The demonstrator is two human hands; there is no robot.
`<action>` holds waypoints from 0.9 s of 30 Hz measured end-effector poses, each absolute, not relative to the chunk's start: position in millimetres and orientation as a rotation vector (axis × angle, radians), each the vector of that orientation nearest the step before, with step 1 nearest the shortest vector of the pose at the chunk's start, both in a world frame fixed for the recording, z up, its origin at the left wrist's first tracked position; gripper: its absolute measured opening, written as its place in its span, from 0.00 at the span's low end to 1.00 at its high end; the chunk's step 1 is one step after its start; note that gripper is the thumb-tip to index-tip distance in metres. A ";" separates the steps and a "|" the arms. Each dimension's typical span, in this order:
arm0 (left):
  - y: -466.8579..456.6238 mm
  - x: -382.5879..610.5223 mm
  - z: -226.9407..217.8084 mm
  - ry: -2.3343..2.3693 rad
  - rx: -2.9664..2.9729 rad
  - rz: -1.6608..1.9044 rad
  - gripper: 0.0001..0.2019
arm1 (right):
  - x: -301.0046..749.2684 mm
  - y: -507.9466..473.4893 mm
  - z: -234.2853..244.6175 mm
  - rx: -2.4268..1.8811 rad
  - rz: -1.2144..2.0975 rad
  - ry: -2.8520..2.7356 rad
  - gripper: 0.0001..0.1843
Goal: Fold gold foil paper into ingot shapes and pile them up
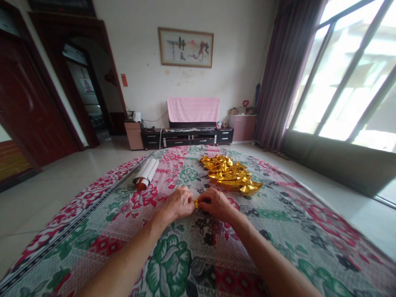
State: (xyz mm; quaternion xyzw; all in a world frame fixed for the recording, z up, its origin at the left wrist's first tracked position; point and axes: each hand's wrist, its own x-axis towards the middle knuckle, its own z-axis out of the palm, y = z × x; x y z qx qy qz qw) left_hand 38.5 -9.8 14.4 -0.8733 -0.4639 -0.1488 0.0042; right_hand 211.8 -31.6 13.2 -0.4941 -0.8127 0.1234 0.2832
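Between my two hands is a small piece of gold foil paper (196, 202), with a pale part showing just behind it. My left hand (181, 202) pinches its left side, fingers curled in. On its right side my right hand (215, 202) is closed in a pinch too. Most of the paper is hidden by my fingers. Just beyond my right hand lies a heap of folded gold foil ingots (230, 173), shiny and boat-shaped. A roll of white-backed foil sheets (147, 173) rests to the left, its near end showing gold-brown inside.
A flowered cloth (168, 264) in red, green and grey covers the rounded surface under my hands. Past its far edge stands a low black TV cabinet (193, 138) with a pink cloth (193, 110) above it. Large windows (346, 78) are on the right.
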 end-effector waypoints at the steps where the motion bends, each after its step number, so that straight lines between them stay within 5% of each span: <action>1: -10.3 38.7 14.9 -1.451 -2.736 -0.468 0.10 | 212.0 -31.5 13.1 -1.314 0.328 -2.177 0.08; 27: -5.2 41.1 14.0 -1.498 -2.720 -0.416 0.11 | 222.4 -26.6 14.2 -1.133 0.388 -2.282 0.16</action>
